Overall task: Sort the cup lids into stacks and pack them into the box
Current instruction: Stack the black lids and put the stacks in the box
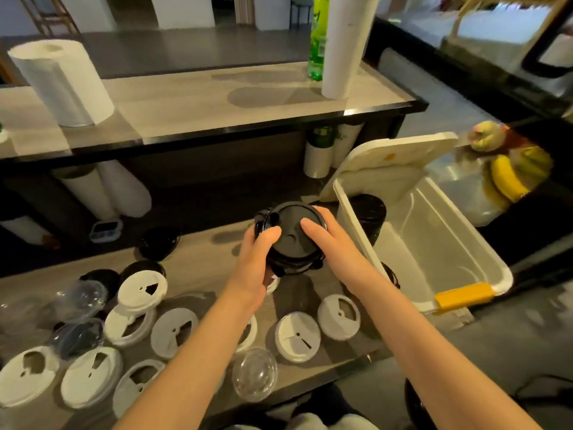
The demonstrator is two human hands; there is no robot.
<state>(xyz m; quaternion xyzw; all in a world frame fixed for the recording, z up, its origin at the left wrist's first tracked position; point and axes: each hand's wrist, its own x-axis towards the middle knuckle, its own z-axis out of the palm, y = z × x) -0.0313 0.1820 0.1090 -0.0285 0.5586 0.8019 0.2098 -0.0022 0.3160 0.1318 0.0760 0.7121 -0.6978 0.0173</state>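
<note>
A stack of black cup lids (290, 237) is held above the table between both hands. My left hand (257, 259) grips its left side with the thumb on top. My right hand (328, 240) grips the right side, thumb lying on the top lid. Just to the right stands the white plastic box (434, 252), open, with its lid (393, 162) leaning up behind it. Another stack of black lids (370, 215) stands in the box's far corner. Several white lids (297, 336) and clear dome lids (255, 373) lie scattered on the table below my arms.
A raised counter behind carries a paper towel roll (62, 82), a tall stack of white cups (347, 45) and a green bottle (317, 38). More cup stacks (105, 190) lie under that counter. A lone black lid (159, 242) lies at the table's back. Bananas (508, 181) sit far right.
</note>
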